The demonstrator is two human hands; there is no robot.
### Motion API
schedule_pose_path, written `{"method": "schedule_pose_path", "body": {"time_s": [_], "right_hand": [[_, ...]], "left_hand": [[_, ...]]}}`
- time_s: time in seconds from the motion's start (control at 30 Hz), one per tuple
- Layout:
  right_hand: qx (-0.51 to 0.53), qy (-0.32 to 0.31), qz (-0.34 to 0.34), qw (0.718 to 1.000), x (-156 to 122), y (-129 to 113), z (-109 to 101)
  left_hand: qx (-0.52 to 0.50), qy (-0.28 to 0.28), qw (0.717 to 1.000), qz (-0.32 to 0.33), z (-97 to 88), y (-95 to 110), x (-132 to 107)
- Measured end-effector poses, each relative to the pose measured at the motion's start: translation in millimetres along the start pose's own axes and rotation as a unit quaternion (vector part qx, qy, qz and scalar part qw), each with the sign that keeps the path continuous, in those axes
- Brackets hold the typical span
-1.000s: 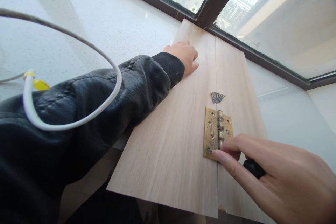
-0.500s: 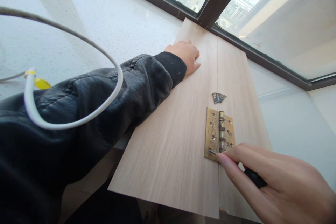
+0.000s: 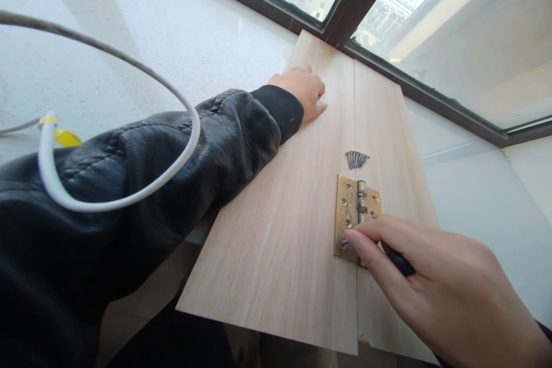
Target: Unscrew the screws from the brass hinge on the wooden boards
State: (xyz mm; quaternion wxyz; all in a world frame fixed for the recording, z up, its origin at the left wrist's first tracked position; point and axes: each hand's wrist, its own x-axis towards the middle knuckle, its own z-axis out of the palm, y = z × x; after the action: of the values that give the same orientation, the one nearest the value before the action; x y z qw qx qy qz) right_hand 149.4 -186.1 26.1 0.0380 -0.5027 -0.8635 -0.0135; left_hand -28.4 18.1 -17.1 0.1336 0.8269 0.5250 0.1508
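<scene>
My left hand (image 3: 302, 92) rests on the left wooden board (image 3: 276, 224) near its far end, holding nothing, its fingers apart. Between the thumb and forefinger of my right hand (image 3: 448, 276) a small screw (image 3: 344, 243) is pinched over the lower corner hole of a brass hinge (image 3: 346, 211). A black handle (image 3: 401, 263) also shows inside my right palm; the rest of that tool is hidden. The hinge lies unfolded across the seam between the left board and the right wooden board (image 3: 386, 121). Beyond the hinge several screws (image 3: 357, 159) lie in a row.
A white cable (image 3: 129, 202) with a yellow tag (image 3: 66, 138) loops in front of my left sleeve (image 3: 181, 161). The boards reach to a dark window frame (image 3: 332, 17) and lie on a pale speckled sill (image 3: 172, 23). Their near ends overhang the sill's edge.
My right hand has shifted left and away from me over the hinge, covering more of its lower part. The screw's angle at the hole has changed. My left hand stays put.
</scene>
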Motion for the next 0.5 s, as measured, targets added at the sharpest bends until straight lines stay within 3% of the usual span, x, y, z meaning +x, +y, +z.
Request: {"method": "schedule_pose_path", "body": {"time_s": [0.2, 0.37, 0.5], "right_hand": [[-0.009, -0.039, -0.027, 0.999, -3.6, 3.0, -2.1], [-0.028, -0.005, -0.021, 0.999, 1.9, -0.4, -2.2], [0.011, -0.033, -0.043, 0.998, 1.3, 0.0, -2.8]], "left_hand": [[-0.001, 0.002, 1.0, 0.006, -0.7, -0.1, -0.3], [0.01, -0.003, 1.0, -0.002, 0.7, -1.0, 2.0], [0.021, -0.01, 1.0, -0.016, 2.1, -1.1, 4.4]]}}
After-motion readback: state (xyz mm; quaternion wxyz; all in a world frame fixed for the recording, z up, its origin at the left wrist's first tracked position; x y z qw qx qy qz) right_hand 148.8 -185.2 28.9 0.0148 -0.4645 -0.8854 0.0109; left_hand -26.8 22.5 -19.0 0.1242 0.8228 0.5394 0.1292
